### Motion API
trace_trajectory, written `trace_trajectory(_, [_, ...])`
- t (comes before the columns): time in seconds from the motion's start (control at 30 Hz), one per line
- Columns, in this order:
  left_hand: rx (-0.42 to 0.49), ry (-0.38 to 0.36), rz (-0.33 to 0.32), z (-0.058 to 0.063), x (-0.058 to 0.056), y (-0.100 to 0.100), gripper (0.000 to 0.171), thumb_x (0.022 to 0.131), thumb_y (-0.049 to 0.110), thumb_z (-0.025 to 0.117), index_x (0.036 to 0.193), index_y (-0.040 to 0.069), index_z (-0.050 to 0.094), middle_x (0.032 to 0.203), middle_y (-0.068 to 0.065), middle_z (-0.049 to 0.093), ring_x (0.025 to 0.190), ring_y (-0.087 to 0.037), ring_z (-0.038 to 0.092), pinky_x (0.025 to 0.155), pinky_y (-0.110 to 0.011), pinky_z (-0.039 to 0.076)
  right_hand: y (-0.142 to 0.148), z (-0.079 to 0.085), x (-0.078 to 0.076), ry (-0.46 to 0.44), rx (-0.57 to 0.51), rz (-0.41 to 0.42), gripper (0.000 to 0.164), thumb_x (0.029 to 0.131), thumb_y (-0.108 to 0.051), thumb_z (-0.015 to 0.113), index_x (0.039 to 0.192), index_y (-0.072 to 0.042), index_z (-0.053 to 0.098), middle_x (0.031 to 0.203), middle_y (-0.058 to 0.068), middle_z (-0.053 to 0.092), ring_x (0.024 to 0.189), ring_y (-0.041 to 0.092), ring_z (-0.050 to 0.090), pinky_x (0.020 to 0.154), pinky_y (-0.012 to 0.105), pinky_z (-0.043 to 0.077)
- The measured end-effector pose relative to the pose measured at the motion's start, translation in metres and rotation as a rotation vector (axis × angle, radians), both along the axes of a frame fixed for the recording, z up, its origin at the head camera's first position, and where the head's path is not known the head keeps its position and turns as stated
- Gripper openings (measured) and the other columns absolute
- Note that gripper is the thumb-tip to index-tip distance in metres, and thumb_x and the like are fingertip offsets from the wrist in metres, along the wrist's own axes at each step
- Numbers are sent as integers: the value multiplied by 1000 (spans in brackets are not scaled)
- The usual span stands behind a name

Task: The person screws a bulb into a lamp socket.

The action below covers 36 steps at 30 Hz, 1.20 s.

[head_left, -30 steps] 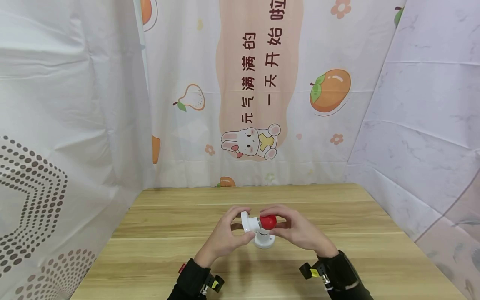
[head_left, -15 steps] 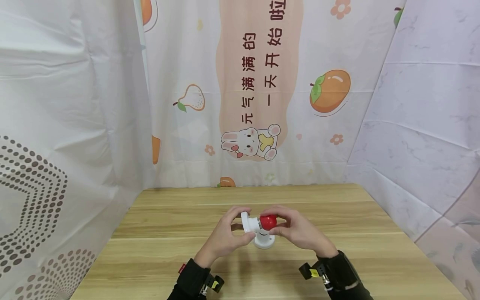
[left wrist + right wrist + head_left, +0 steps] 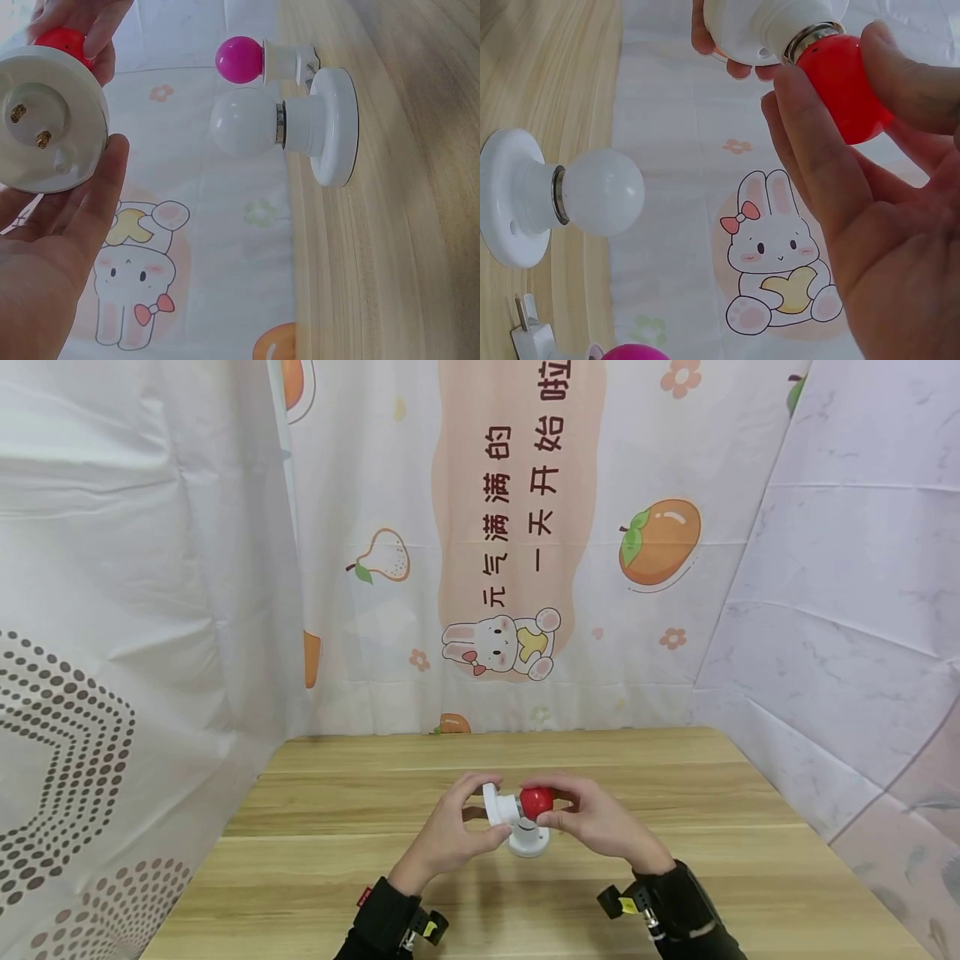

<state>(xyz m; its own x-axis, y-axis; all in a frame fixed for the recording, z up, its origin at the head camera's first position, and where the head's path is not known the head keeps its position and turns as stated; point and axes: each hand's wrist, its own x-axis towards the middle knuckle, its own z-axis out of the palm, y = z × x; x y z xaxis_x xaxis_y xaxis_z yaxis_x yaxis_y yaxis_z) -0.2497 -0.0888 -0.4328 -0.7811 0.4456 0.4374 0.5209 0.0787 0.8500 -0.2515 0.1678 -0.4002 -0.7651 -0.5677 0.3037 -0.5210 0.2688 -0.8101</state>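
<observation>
Above the table, my left hand (image 3: 453, 837) grips a white lamp holder (image 3: 501, 807) by its round base. Two brass screws show on the base's underside in the left wrist view. From the other side, the thumb and fingers of my right hand (image 3: 600, 822) pinch a red light bulb (image 3: 847, 88). Its metal collar sits at the lamp holder's mouth, with a silvery band visible between them. The lamp holder lies sideways, its mouth towards my right hand. Behind and below, a second white lamp holder (image 3: 528, 842) stands on the table, bearing a white bulb (image 3: 244, 120).
Beside the white bulb is a pink bulb (image 3: 238, 60) in a small white plug-in socket (image 3: 532, 341) with metal prongs. The wooden table (image 3: 360, 893) ends at a printed curtain (image 3: 360, 635), and more cloth hangs on the left and right.
The right thumb and fingers have shifted slightly on the red bulb. Left hand and lamp holder stay in place.
</observation>
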Motion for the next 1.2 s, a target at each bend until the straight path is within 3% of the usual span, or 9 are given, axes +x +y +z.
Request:
trace_trajectory(0.2, [-3,0,2,0,0,0,59,87,19,78,140,10,55,130,-7,53,113,-28,58,93,-36,55,-1,1,1,-19,14,-23,41,95,-22,72,134,-12,65,131,10,64,111,26,62,86,32,55])
trace_trajectory(0.53, [-14,11,3,0,0,1,59,86,20,79,139,9,56,130,-7,54,112,-27,58,92,-35,55,-4,1,1,-104,-17,-7,38,100,-15,65,137,-5,61,128,20,61,108,34,64,79,35,60])
trace_trajectory(0.77, [-10,16,5,0,0,1,59,86,19,79,139,8,55,129,-8,54,111,-24,58,92,-35,56,-6,1,1,-154,-48,13,39,103,-14,61,139,1,57,128,24,60,107,40,65,82,43,60])
trace_trajectory(0.9, [-10,21,4,-1,0,2,60,85,19,79,139,8,56,129,-8,54,111,-26,58,91,-37,56,-6,0,1,-178,-72,29,40,104,-14,60,139,4,55,125,25,61,105,43,65,82,39,60])
trace_trajectory(1.2, [-22,18,10,-4,-2,2,60,84,20,81,138,11,57,130,-6,54,111,-30,58,91,-37,57,-5,-1,0,-186,-64,13,41,103,-18,61,137,5,56,122,22,63,102,32,66,79,37,60])
